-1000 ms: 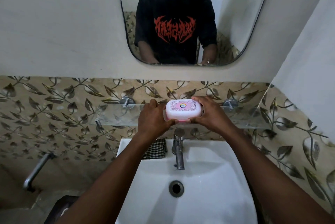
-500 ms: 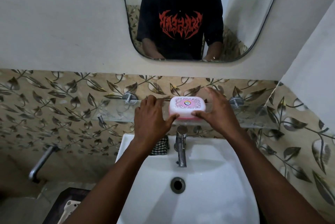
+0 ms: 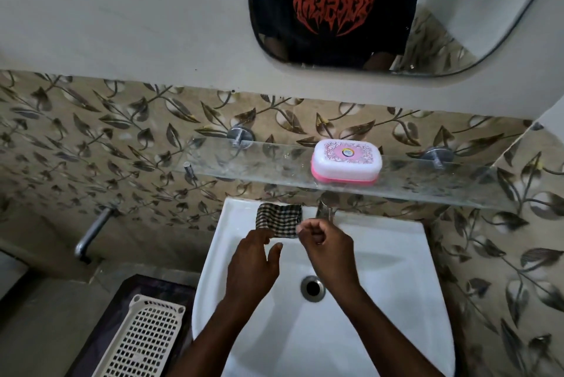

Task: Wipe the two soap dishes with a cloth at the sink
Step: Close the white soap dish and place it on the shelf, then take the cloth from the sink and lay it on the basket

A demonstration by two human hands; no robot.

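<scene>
One soap dish [image 3: 346, 161], white lid over a pink base, stands closed on the glass shelf [image 3: 274, 172] above the sink [image 3: 381, 270]. No second dish is in view. A checked cloth [image 3: 279, 219] lies folded on the sink's back rim, left of the tap. My left hand [image 3: 253, 266] hovers over the basin, fingers apart, its fingertips at the cloth's near edge. My right hand [image 3: 326, 242] is beside it with fingers curled at the cloth's right corner; nothing shows in it.
The metal tap [image 3: 325, 210] is partly hidden behind my right hand. The drain [image 3: 312, 288] sits mid-basin. A white perforated basket [image 3: 143, 343] lies on a dark stand at lower left. A wall spout [image 3: 91, 233] juts out on the left. A mirror [image 3: 457, 25] hangs above.
Both hands let go of the soap dish, now resting on the shelf, and dropped down to the cloth at the sink's back rim. The view tilted downward.
</scene>
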